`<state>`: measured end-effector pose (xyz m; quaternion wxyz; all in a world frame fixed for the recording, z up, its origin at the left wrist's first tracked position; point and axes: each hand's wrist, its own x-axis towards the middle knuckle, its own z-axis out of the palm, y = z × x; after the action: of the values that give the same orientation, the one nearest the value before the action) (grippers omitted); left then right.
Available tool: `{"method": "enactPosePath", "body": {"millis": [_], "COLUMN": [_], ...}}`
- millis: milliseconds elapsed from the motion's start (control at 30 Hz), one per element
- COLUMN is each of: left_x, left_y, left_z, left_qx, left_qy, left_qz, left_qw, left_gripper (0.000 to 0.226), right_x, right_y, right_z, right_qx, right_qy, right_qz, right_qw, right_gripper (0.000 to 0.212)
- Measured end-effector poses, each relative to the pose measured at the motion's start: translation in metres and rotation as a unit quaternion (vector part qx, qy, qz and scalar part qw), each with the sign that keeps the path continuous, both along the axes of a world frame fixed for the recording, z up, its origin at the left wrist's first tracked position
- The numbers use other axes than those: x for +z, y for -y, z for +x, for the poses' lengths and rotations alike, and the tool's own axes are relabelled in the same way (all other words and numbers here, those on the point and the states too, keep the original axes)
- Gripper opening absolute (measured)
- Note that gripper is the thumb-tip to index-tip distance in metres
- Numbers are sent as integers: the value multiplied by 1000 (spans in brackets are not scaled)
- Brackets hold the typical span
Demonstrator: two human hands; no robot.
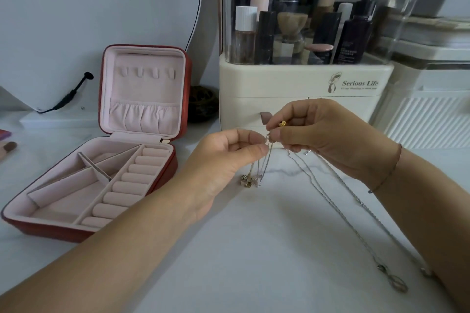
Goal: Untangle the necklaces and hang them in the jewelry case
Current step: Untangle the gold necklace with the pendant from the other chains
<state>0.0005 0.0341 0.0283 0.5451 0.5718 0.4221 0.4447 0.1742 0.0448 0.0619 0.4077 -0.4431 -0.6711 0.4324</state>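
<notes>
Nearby, open jewelry case, ring rolls inside

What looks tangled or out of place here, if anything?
The necklaces are bunched together where the left hand and right hand pinch them, with chains trailing across the table. The open jewelry case holds nothing on its hooks.

Marble tabletop, open red jewelry case, cosmetics organizer, silver chains

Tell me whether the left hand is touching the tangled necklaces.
Touching. The head view shows the left hand pinching the necklaces between thumb and fingers, chains hanging below it; the right hand pinches them too.
</notes>
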Motion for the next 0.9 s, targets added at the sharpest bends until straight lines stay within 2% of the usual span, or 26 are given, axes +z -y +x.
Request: {"method": "enactPosePath", "body": {"millis": [300, 467, 567, 633, 767, 900], "left_x": [1, -2, -3, -2, 4, 5], "left_y": [-1, -2, -5, -7, -8, -12], "left_z": [-1, -1, -1, 0, -3, -8], "left_qx": [-3, 56, 80, 74, 36, 85], "left_qy": [9, -15, -20, 9, 115, 152], "left_qz": [43, 70, 54, 18, -54, -72], "left_qw": [999, 996, 995, 997, 991, 982], "left_gripper": [25, 5, 12, 15, 27, 29], "right_x": [0, 0, -2, -3, 2, 6], "right_y": [0, 1, 0, -1, -1, -4], "right_z": [0, 1, -1, -2, 5, 9], "right_qx": [13, 13, -8, -11, -8, 23], "right_qy": [8, 38, 51, 46, -44, -150], "right_qz": [5, 15, 22, 15, -35, -84], "right_qw": [1000, 999, 998, 999, 998, 985], "right_gripper": [8, 8, 6, 4, 7, 12]}}
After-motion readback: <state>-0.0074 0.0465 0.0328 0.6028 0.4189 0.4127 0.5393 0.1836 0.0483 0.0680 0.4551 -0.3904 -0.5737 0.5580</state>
